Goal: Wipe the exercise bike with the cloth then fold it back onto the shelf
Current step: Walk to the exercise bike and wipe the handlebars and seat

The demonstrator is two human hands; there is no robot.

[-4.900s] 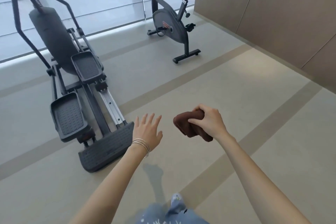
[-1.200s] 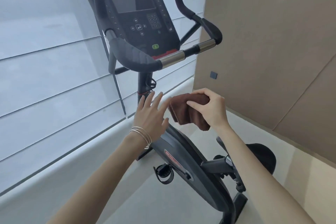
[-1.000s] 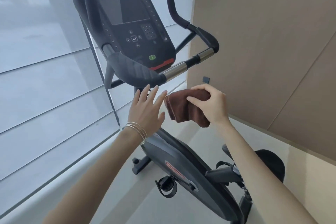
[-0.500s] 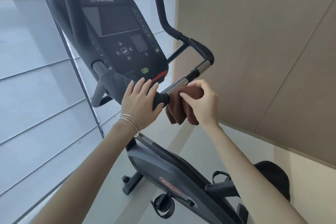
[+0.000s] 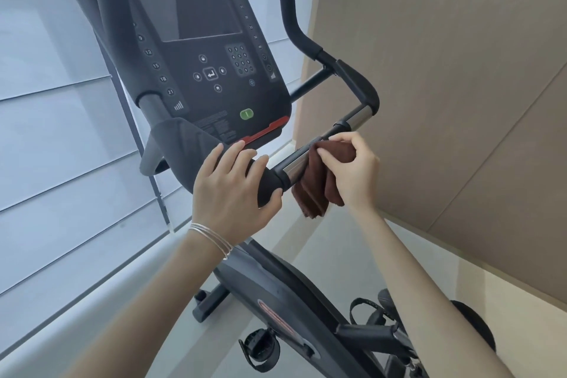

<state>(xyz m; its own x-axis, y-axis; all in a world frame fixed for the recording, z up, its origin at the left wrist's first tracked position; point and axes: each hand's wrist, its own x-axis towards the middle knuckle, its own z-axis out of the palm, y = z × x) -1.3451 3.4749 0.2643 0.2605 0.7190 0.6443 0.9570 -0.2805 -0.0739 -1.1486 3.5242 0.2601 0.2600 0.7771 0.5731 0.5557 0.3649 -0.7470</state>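
Your single head camera looks forward and slightly down, close onto the exercise bike point(image 5: 276, 301), with its console point(image 5: 199, 49) filling the upper left. The wide lens seemingly bends the frame edges.

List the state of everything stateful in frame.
left hand: grips the handlebar at its black pad.
right hand: pinches the cloth.
cloth: bunched, pressed against the handlebar's chrome section, rest hanging below.
handlebar: gripped at the pad, cloth on the chrome.
console screen: dark.
blinds: lowered.
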